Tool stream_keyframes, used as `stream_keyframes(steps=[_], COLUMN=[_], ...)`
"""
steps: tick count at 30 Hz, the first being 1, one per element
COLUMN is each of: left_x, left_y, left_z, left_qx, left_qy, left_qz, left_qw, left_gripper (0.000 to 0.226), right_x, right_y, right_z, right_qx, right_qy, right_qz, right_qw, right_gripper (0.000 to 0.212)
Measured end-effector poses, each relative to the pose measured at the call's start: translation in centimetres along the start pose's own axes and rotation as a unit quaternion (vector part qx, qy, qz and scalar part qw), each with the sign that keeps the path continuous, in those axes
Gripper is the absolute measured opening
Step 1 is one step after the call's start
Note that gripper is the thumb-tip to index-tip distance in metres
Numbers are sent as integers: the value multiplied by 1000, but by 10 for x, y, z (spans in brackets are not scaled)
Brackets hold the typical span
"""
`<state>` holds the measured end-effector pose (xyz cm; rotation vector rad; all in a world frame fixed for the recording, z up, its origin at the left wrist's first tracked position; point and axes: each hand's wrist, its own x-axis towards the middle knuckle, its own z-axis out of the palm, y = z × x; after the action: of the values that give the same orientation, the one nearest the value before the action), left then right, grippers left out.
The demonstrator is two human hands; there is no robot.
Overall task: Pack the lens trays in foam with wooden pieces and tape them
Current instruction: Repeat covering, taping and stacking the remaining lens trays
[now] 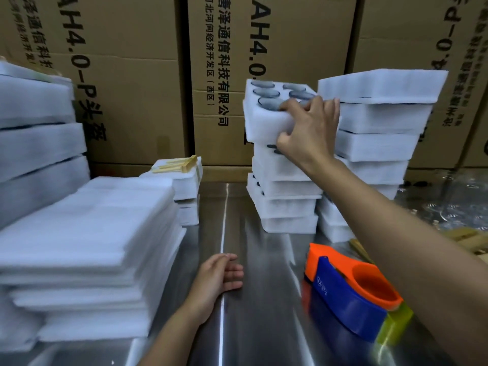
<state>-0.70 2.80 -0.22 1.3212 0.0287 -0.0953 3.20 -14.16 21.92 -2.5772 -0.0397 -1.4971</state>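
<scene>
- While the left hand (219, 276) lies on the steel table (250, 326) with its fingers loose and holding nothing, the right hand (309, 130) reaches forward to the top of a tray stack.
- The right hand grips the top lens tray (266, 114) at its near right corner - fingers curled over the upper face, thumb pressed against the side.
- That tray shows 2 rows of dark round lenses set in white foam; it sits askew on the trays below, and I cannot tell whether it has lifted clear.
- A second tray stack (377, 143) stands just beside it on the right, touching the hand's knuckles.
- An orange-and-blue tape dispenser (351, 297) lies on the table under the right forearm.
- At left, a pile of foam sheets (87, 233); behind it, wooden pieces (179, 165) rest on a small foam stack.
- Cardboard boxes (132, 75) wall the back.
</scene>
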Motion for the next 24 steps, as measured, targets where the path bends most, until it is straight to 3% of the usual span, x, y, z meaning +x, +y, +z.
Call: stream_keyframes(steps=[7, 12, 15, 17, 20, 24], left_x=[4, 6, 8, 4, 1, 0], left_y=[-3, -9, -5, 4, 10, 5], left_z=[-4, -14, -23, -21, -13, -11], left_qx=[-57, -42, 3, -73, -152, -23], left_qy=[13, 4, 94, 93, 69, 119], left_qz=[2, 29, 84, 113, 48, 70], left_qw=[998, 999, 992, 987, 985, 990], left_gripper=[17, 29, 32, 31, 40, 31], right_x=[-96, -166, -199, -220, -244, -257], right_y=[-39, -39, -31, -26, -21, -19], right_z=[-73, -87, -73, -58, -38, -25], right_qx=[74, 90, 98, 99, 91, 85], right_qy=[56, -11, -55, -92, -151, -180], right_qz=[-76, -106, -116, -123, -130, -132], right_qw=[993, 990, 987, 983, 976, 971], right_gripper=[47, 48, 47, 46, 45, 45])
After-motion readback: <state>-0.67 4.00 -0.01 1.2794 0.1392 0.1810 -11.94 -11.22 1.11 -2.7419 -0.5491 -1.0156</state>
